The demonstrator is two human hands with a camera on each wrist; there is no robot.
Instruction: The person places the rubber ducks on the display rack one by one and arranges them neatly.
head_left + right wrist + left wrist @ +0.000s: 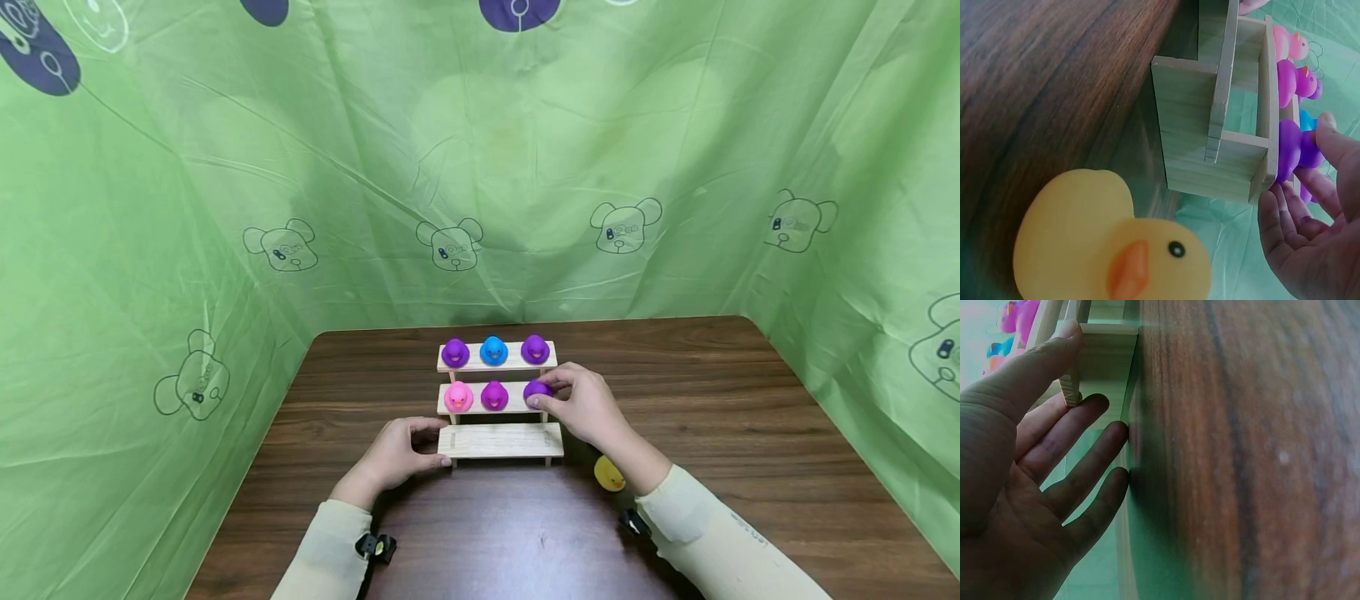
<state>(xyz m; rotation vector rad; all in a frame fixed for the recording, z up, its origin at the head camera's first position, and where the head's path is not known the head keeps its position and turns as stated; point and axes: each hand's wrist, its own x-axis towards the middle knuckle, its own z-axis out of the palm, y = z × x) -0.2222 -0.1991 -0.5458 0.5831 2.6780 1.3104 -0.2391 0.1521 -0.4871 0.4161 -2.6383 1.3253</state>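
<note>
A three-step wooden stand (500,442) holds rubber ducks on its upper two steps. My left hand (397,454) grips the left end of the bottom step, thumb at the front edge and index finger behind, the other fingers spread loosely. On the right end of the middle step, my right hand (588,404) pinches a purple duck (1297,147) between thumb and fingers. That duck sits right at the step's surface. Beside it are a magenta duck (494,396) and a pink duck (459,397). No duck stands on the bottom step.
Along the top step stand a purple duck (455,353), a blue duck (493,351) and another purple duck (536,349). A yellow duck (609,473) lies on the brown wooden table (712,400) near my right wrist. Green curtains (480,167) surround the table's back and sides.
</note>
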